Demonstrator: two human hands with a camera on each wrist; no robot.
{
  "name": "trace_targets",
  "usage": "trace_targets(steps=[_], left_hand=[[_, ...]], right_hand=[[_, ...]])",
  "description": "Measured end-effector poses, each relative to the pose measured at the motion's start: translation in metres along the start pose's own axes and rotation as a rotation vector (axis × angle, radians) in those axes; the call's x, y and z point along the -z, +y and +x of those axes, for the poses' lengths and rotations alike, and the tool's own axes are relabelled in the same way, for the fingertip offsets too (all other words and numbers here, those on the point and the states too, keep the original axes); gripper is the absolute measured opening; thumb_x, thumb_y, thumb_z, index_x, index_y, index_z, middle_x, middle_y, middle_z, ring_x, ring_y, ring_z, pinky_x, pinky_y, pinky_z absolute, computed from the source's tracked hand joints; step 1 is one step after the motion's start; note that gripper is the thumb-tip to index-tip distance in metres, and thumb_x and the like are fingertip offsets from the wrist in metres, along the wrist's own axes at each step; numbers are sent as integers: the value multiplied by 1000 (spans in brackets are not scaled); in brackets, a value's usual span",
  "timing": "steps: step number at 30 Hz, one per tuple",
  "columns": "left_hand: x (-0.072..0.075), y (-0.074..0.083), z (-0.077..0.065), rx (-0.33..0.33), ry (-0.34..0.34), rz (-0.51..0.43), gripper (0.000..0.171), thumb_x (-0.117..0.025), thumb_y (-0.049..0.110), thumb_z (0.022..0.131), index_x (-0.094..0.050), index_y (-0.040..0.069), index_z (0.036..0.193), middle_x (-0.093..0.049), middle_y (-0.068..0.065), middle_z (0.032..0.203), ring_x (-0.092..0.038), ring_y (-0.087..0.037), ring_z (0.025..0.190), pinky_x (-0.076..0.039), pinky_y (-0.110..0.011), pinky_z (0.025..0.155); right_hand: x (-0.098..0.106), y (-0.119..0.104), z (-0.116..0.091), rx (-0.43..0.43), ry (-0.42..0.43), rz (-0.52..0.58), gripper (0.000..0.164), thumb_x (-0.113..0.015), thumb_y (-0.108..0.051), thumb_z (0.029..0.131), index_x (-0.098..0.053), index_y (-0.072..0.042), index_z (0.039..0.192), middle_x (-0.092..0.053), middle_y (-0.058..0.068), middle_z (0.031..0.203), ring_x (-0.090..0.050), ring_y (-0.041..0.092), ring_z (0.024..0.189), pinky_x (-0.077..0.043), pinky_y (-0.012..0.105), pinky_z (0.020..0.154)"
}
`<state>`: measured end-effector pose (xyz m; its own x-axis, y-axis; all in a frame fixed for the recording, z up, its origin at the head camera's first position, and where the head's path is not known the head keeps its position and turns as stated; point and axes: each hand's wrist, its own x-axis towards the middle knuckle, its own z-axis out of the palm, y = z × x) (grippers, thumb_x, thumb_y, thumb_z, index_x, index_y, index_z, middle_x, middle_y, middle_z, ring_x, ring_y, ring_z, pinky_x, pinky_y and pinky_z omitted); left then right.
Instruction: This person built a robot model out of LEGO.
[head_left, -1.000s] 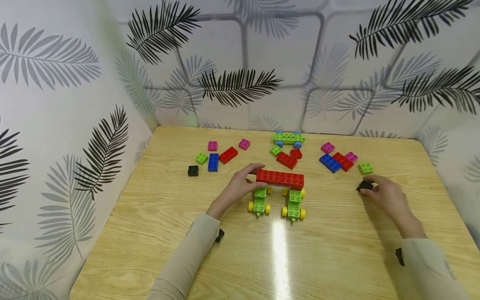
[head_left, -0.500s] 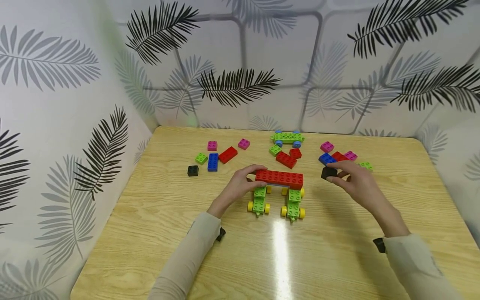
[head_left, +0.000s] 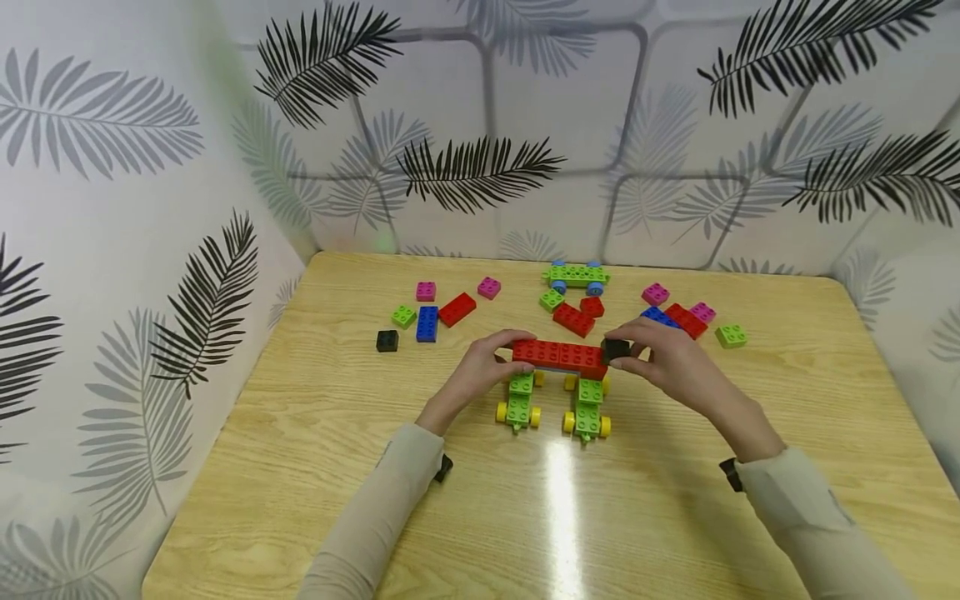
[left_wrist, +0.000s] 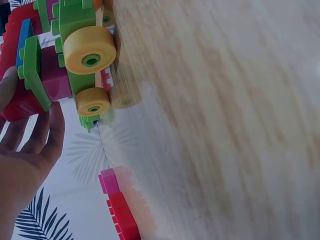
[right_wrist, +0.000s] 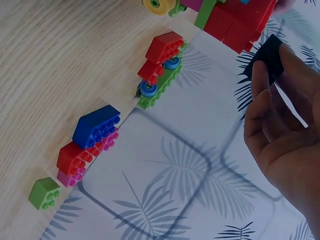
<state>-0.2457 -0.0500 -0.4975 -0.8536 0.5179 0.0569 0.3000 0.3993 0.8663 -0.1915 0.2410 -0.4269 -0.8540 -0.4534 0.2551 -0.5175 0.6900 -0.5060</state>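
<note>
Right hand (head_left: pixel 678 362) pinches a small black block (head_left: pixel 616 350); left hand (head_left: pixel 474 368) grips a red-topped, yellow-wheeled model (head_left: pixel 559 356).

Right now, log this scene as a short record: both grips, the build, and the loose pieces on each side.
Left grip: holds the left end of the red row
Right grip: pinches a black brick near the row's right end, not seated
Build: red row raised above two green bases with yellow wheels
Far edge: blue-wheeled green base
Loose left: black, blue, red and green, one each; two pink
Loose right: blue, red and green, one each; two pink
</note>
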Motion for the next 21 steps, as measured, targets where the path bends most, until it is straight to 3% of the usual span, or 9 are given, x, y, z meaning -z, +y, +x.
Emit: trace_targets(steps=[14,21], left_hand=[[-1,-1,0,-11,18,12,45,-69,21,89,-58,17,132,-58,-1,130,-56,-16,110,-52,-25,77],[-2,-3,-1,-33,15,-4,45,-68,21,90,-57,12,133,-59,-2,129,-57,-17,112,-52,-27,77]], right_hand=[[-1,-2,12,15,-91,-65,34,-76,-6,82,-69,-2,114,-65,12,108,-64,23,85,-55,40,72],[0,-1,14,31,-106,-63,32,-75,-5,82,-70,0,113,-67,10,103,-63,23,85,-53,38,69]])
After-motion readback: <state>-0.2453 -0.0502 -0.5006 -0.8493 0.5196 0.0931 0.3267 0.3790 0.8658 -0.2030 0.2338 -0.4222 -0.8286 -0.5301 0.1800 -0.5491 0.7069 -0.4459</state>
